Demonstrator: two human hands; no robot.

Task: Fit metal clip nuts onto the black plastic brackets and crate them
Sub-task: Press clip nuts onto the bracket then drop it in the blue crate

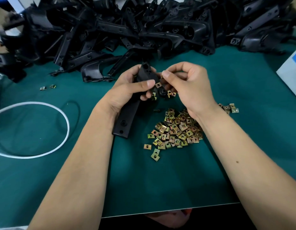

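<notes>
A: Bracket (144,77) sits gripped in the left hand (127,90), tab end raised toward the right hand (185,87).
B: Which pinches a clip nut (158,84) at its tab, spares heaped (175,130) just below.

Both forearms are showing bare to the frame's edge, with no sleeves. The left hand (125,90) and right hand (187,87) are wearing no gloves.
</notes>
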